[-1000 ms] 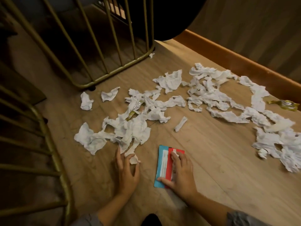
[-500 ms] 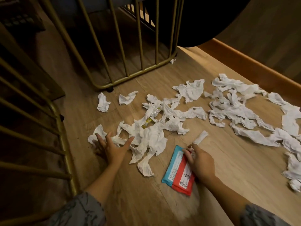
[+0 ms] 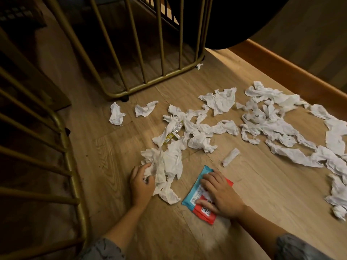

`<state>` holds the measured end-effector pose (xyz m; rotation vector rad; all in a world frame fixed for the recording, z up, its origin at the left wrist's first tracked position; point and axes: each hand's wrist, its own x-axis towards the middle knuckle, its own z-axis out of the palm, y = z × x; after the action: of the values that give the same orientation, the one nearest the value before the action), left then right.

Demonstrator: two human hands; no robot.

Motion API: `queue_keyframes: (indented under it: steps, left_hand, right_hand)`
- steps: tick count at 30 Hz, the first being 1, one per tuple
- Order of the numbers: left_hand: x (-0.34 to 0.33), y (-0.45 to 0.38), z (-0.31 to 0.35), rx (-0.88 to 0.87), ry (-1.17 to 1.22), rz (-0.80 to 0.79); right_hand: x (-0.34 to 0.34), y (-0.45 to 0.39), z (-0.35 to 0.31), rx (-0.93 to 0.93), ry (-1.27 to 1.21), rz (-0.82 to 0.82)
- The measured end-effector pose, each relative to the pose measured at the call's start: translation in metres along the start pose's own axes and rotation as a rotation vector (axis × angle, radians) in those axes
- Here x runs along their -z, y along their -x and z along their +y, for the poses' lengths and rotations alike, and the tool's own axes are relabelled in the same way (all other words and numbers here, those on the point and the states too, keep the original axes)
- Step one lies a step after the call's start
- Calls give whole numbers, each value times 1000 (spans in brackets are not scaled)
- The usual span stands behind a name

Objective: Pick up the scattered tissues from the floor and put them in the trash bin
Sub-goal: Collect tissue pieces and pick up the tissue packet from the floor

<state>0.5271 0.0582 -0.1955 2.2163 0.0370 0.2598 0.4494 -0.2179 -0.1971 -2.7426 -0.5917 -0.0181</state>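
While left hand (image 3: 141,186) bunches the tissue clump (image 3: 165,166) just left of the wipes packet (image 3: 204,196), right hand (image 3: 219,196) lies flat, fingers spread, on that packet. Gathering step; next, lift the clump. No bin visible.

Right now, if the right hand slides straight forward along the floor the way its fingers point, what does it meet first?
The right hand points up-left over the wipes packet. Past the packet's far edge, probably the crumpled tissue bunch held by the left hand; depth is unclear.

Blue-red packet (image 3: 195,192); perhaps foil wrapper (image 3: 176,127)
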Motion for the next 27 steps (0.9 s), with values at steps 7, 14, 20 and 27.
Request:
queue_keyframes:
  steps: [7, 14, 20, 27]
  left_hand:
    - [34, 2, -9, 166, 182, 163]
    - [19, 14, -8, -99, -76, -262]
    - [25, 25, 7, 89, 177, -139]
    - [42, 3, 6, 353, 222, 123]
  right_hand:
    - [-7, -9, -10, -46, 42, 58]
    - [-2, -41, -16, 40, -75, 218]
    - [3, -99, -56, 86, -35, 79]
    - [-34, -85, -67, 44, -172, 164]
